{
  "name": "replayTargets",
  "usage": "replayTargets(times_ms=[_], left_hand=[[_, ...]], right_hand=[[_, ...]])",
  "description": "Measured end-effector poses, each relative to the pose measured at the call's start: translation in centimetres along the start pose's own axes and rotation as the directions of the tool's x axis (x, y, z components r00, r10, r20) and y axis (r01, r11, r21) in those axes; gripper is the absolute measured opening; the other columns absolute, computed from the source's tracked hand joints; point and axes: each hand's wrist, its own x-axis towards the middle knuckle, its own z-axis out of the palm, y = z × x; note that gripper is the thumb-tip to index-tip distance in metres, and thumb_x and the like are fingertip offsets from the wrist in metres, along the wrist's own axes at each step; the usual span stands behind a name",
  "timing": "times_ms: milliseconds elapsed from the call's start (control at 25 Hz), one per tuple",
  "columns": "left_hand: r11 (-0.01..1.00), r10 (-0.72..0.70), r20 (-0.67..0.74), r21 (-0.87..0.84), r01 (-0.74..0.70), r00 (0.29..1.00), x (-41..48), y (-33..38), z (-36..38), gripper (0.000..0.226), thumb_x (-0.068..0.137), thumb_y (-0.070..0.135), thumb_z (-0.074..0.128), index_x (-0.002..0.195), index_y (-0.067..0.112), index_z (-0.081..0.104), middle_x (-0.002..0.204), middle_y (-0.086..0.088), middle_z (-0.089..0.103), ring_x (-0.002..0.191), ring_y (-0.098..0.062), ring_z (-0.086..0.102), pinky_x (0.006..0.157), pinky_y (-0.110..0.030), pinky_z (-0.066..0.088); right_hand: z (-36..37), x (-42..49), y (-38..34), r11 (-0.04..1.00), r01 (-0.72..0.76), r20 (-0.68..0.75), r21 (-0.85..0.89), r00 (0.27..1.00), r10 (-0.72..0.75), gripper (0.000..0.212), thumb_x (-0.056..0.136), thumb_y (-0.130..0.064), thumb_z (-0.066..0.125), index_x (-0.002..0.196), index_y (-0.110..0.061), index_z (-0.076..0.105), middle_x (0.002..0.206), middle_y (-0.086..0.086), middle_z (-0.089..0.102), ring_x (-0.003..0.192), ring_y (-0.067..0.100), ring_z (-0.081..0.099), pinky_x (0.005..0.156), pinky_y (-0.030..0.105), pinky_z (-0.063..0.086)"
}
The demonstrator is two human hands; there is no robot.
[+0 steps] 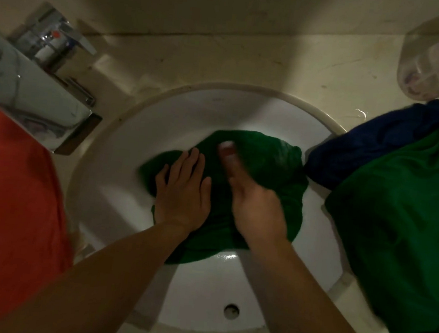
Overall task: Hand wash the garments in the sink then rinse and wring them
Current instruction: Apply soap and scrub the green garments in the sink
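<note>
Hands: two are seen, both over the sink.
Left hand: laid flat, fingers straight, pressed on the green garment.
Right hand: set on the same garment, just beside the left; it is blurred, one finger is seen stretched out, and whether cloth is gripped cannot be told.
Garments counted: four pieces of cloth are seen: two green, one blue, one orange.
Sink contents: one green garment is held in the white basin, bunched across its middle.
Sink hole: one round hole is seen in the near wall, uncovered.
Tabletop, right side: the blue garment and the second green garment are piled together, touching, the green one hung over the sink rim.
Orange cloth: seen at the left edge.
Tap: one chrome tap, far left.
Clear container: one, far right; contents cannot be made out.
</note>
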Motion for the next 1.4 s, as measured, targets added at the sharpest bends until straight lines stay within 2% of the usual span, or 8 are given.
replayTargets(times_ms=[80, 280, 480, 720, 920, 1120, 1280, 1400], left_hand=[[1.0, -0.001, 0.013, -0.004, 0.002, 1.0, 0.0, 0.0, -0.1, 0.068, 0.101, 0.048, 0.004, 0.161, 0.021, 0.022, 0.17, 0.005, 0.013, 0.153, -0.012, 0.004, 0.121, -0.045, 0.006], [1.0, 0.015, 0.015, 0.01, -0.015, 1.0, 0.0, 0.1, -0.1, 0.068, 0.102, 0.052, 0.006, 0.161, 0.022, 0.02, 0.17, 0.005, 0.012, 0.154, -0.013, 0.004, 0.119, -0.044, 0.003], [1.0, 0.004, 0.009, 0.027, -0.005, 1.0, 0.0, 0.1, 0.0, 0.07, 0.1, 0.051, 0.003, 0.162, 0.022, 0.019, 0.17, 0.005, 0.012, 0.154, -0.012, 0.004, 0.121, -0.045, 0.006], [1.0, 0.025, 0.018, 0.005, -0.025, 1.0, 0.1, 0.1, 0.0, 0.066, 0.103, 0.051, 0.011, 0.161, 0.022, 0.022, 0.17, 0.005, 0.014, 0.155, -0.014, 0.006, 0.121, -0.046, 0.008], [1.0, 0.014, 0.013, 0.018, -0.014, 1.0, 0.2, 0.2, 0.0, 0.066, 0.102, 0.049, 0.009, 0.161, 0.023, 0.022, 0.17, 0.006, 0.014, 0.154, -0.012, 0.005, 0.121, -0.045, 0.009], [1.0, 0.022, 0.007, -0.005, -0.022, 1.0, 0.2, -0.1, 0.3, 0.064, 0.103, 0.049, 0.01, 0.161, 0.024, 0.021, 0.17, 0.008, 0.012, 0.154, -0.011, 0.004, 0.121, -0.045, 0.007], [1.0, 0.027, -0.019, -0.014, -0.027, 0.999, 0.3, 0.0, 0.4, 0.064, 0.103, 0.049, 0.011, 0.16, 0.022, 0.026, 0.169, 0.005, 0.018, 0.154, -0.013, 0.009, 0.12, -0.046, 0.011], [0.999, 0.031, -0.026, -0.015, -0.031, 0.999, 0.3, 0.0, 0.4, 0.065, 0.103, 0.048, 0.009, 0.16, 0.021, 0.027, 0.168, 0.005, 0.019, 0.154, -0.013, 0.01, 0.12, -0.046, 0.011]], right_hand=[[-0.1, 0.3, -0.1, 0.997, 0.052, 0.019, -0.062, 0.999, -0.051, 0.056, 0.112, -0.04, 0.034, 0.151, -0.07, 0.007, 0.083, 0.012, 0.064, 0.067, 0.029, 0.064, 0.067, 0.046, 0.06], [-4.1, -0.5, 4.4, 0.97, -0.233, -0.239, 0.073, 0.94, 0.244, 0.043, 0.108, -0.047, 0.041, 0.15, -0.055, 0.041, 0.107, 0.02, 0.072, 0.094, 0.039, 0.066, 0.086, 0.046, 0.056], [0.2, -0.4, 0.4, 0.997, 0.069, -0.009, -0.028, 0.998, -0.069, 0.058, 0.11, -0.042, 0.037, 0.148, -0.073, 0.007, 0.098, 0.019, 0.07, 0.081, 0.035, 0.07, 0.077, 0.051, 0.06], [-5.2, -2.0, 5.2, 0.971, -0.238, -0.213, -0.025, 0.95, 0.227, 0.042, 0.108, -0.045, 0.042, 0.15, -0.05, 0.045, 0.114, 0.019, 0.072, 0.1, 0.041, 0.066, 0.09, 0.047, 0.054], [-0.1, -1.9, 0.2, 1.0, 0.005, 0.029, -0.024, 1.0, -0.004, 0.053, 0.109, -0.049, 0.034, 0.15, -0.072, 0.009, 0.106, 0.014, 0.07, 0.091, 0.033, 0.069, 0.084, 0.047, 0.059], [-5.0, -1.4, 5.3, 0.964, -0.264, -0.212, -0.042, 0.945, 0.249, 0.042, 0.108, -0.046, 0.043, 0.15, -0.049, 0.047, 0.111, 0.017, 0.072, 0.098, 0.038, 0.066, 0.09, 0.048, 0.055], [-1.0, -1.5, 0.8, 0.993, -0.099, -0.08, 0.065, 0.991, 0.104, 0.043, 0.109, -0.041, 0.043, 0.15, -0.055, 0.04, 0.094, 0.009, 0.067, 0.089, 0.03, 0.069, 0.082, 0.04, 0.057], [-1.2, -1.3, 1.7, 0.999, -0.043, -0.053, 0.006, 0.998, 0.043, 0.045, 0.108, -0.047, 0.042, 0.148, -0.066, 0.032, 0.105, 0.018, 0.071, 0.09, 0.035, 0.069, 0.085, 0.045, 0.059]])
